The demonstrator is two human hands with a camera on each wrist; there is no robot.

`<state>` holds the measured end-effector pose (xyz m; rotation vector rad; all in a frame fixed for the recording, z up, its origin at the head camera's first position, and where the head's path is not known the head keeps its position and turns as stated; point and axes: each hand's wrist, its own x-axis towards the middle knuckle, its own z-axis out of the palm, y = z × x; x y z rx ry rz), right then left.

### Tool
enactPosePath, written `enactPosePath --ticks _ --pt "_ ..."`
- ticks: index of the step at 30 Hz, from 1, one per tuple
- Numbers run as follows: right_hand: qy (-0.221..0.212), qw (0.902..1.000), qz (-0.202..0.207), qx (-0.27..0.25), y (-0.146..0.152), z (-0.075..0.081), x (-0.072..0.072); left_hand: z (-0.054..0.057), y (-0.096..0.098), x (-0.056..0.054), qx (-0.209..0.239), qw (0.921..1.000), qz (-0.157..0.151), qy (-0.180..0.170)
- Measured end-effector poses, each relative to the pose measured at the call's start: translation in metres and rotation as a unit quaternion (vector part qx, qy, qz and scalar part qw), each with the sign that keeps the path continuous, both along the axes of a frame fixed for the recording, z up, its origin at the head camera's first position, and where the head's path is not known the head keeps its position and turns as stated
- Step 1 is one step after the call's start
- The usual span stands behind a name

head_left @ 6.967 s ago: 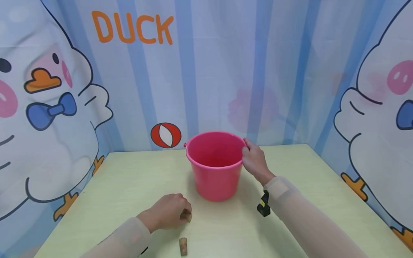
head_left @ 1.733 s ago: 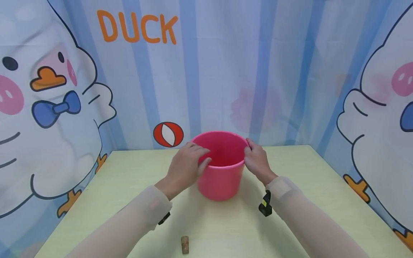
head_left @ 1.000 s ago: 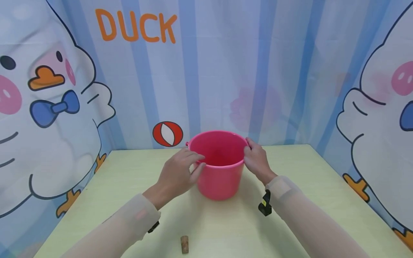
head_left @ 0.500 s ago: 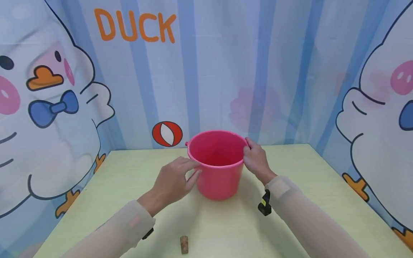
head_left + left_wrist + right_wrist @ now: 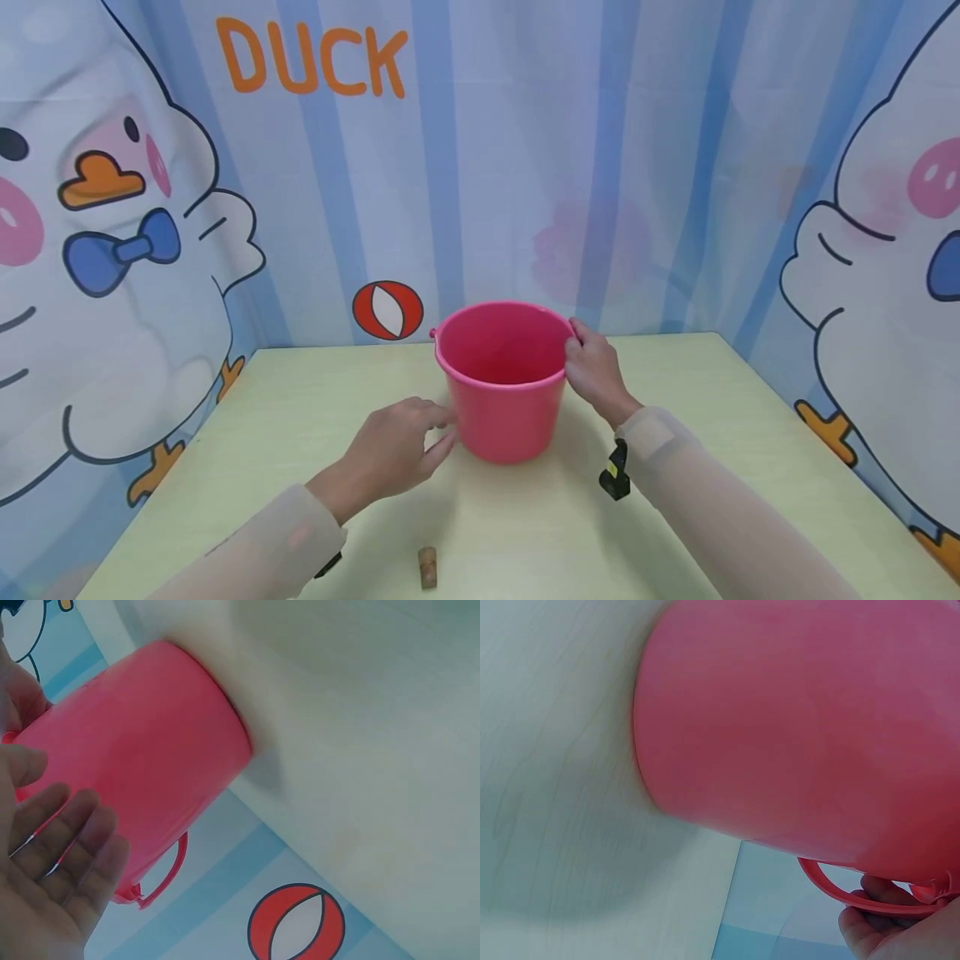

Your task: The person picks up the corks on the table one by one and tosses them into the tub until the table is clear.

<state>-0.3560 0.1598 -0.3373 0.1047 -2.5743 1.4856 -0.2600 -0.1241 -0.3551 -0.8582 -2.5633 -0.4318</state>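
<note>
A pink bucket (image 5: 504, 421) stands upright on the pale table, its mouth facing up and its floor hidden from the head view. My right hand (image 5: 597, 371) grips it at the right side of the rim, and in the right wrist view those fingers (image 5: 874, 930) lie about the bucket's handle (image 5: 832, 889). To the left of the bucket is my left hand (image 5: 393, 446), with nothing in it. Its fingers are relaxed and slightly bent, the tips close to the bucket's wall. A small brown cork (image 5: 427, 567) stands nearer the front of the table.
A light yellow-green table (image 5: 322, 392) spreads under everything. Behind and at both sides hangs a blue striped curtain (image 5: 517, 150) printed with cartoon ducks and a red ball. A black wrist strap piece (image 5: 615, 471) dangles below the right sleeve.
Seven seconds ago my left hand pinched a second cork on the table. Later it was over the bucket's rim; since then it has moved down and left, empty. The right hand has stayed put.
</note>
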Motion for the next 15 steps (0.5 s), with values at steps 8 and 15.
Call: enactPosePath --ticks 8,15 --pt "-0.001 1.0 0.001 0.001 0.0 -0.0014 -0.001 -0.0052 -0.0023 0.0017 -0.043 0.9976 -0.011 -0.053" --pt "-0.005 1.0 0.002 -0.004 -0.0003 -0.0008 -0.0002 -0.0048 -0.0053 0.0035 -0.073 0.9898 -0.051 -0.111"
